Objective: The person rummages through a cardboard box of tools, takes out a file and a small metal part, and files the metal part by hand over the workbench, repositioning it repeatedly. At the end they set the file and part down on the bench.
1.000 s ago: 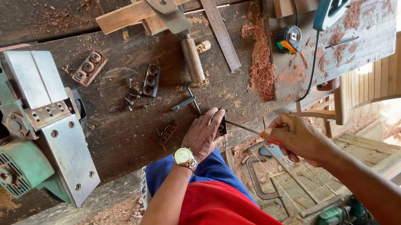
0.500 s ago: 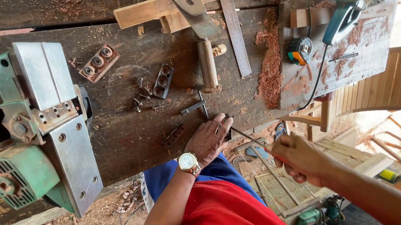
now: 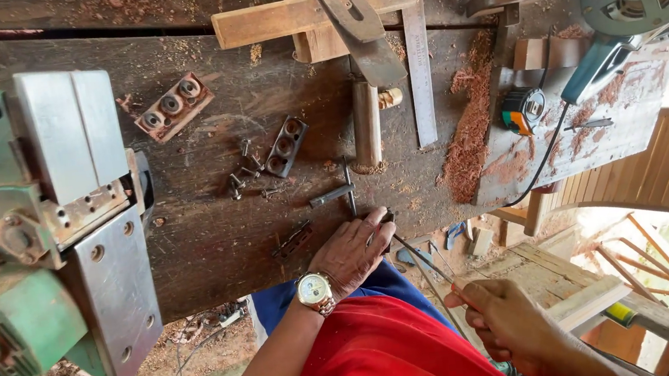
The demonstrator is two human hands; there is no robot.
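My left hand (image 3: 352, 252), with a wristwatch on the wrist, rests palm down at the near edge of the dark wooden workbench (image 3: 214, 235); its fingertips press on a small dark part. My right hand (image 3: 507, 317) is off the bench edge and grips the handle end of a thin metal rod (image 3: 422, 258) whose tip reaches under my left fingers. Just beyond my left hand lie small bolts (image 3: 245, 177), a dark pin (image 3: 330, 195) and a flat metal blade piece (image 3: 291, 240).
A green electric planer (image 3: 38, 238) lies on its side at the left. Two slotted metal blocks (image 3: 174, 105) (image 3: 286, 146), a steel ruler (image 3: 417, 52), a wooden cross piece (image 3: 306, 13), a tape measure (image 3: 521, 110), a circular saw (image 3: 632, 3) and red shavings (image 3: 474, 122) sit farther back.
The view has shifted a little. My left hand stays pressed at the bench edge; my right hand has moved slightly down and right with the rod.
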